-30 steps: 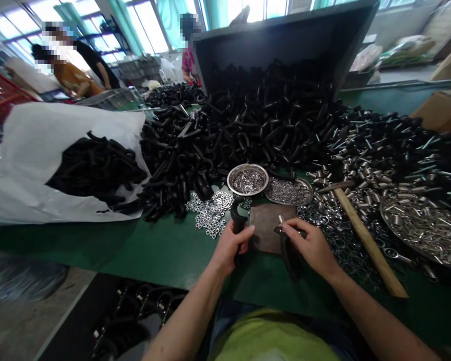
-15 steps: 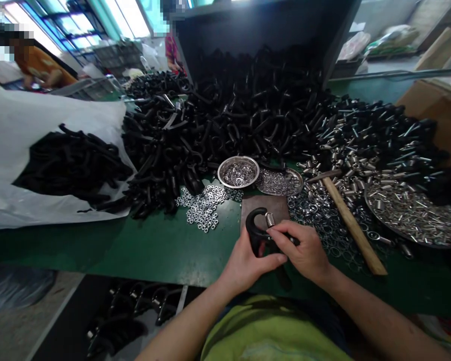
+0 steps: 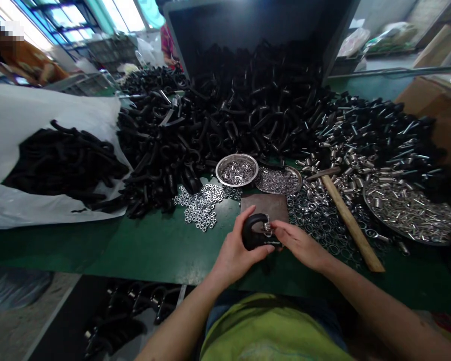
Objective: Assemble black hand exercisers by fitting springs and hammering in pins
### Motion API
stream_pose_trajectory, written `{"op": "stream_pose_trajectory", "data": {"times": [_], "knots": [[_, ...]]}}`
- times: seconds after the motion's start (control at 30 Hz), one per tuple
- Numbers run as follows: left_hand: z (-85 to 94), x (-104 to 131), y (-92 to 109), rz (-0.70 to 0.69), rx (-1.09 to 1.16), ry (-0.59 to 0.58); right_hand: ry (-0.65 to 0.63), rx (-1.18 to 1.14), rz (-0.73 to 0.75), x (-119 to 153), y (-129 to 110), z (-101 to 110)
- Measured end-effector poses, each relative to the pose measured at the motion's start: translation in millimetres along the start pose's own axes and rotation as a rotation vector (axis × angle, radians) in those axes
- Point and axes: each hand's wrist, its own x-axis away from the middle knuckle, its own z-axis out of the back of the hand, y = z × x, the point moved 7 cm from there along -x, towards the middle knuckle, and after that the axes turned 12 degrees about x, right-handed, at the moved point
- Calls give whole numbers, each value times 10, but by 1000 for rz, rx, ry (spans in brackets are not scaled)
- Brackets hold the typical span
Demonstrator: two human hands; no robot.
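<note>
A black curved part point(image 3: 251, 231) is wrapped by the fingers and thumb of my left hand point(image 3: 233, 249), over the near edge of a brown metal plate point(image 3: 265, 206). A small silver spring point(image 3: 266, 226) sits at the opening of the curve. The fingertips of my right hand point(image 3: 298, 244) are pressed together against the spring and the right side of the part. Small silver nuts point(image 3: 201, 206) lie in a loose pile left of the plate. Beyond the plate stand a steel bowl point(image 3: 236, 170) and a shallow dish point(image 3: 278, 179) of small metal pieces.
Black parts point(image 3: 225, 120) are heaped across the back. A wooden-handled hammer point(image 3: 351, 220) rests on rings and springs at right, beside a wide tray of pins point(image 3: 413, 210). A white sack point(image 3: 52, 105) lies left. A person in orange point(image 3: 33, 65) is at far left.
The black part has turned in my left hand, so its side lettering shows. The spring now sits lower, at the curve's opening. My right fingers have shifted to the part's right side.
</note>
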Motion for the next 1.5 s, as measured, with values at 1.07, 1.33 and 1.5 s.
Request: {"op": "stream_pose_trajectory", "data": {"times": [1.07, 1.33, 1.5], "knots": [[708, -1443, -25, -160, -983, 186, 122, 1174, 27, -1381, -232, 652], [815, -2073, -213, 127, -1231, 87, 165, 1191, 10, -2223, -249, 428], [868, -2045, -237, 116, -1168, 89, 177, 1134, 40, -2207, -212, 430]]}}
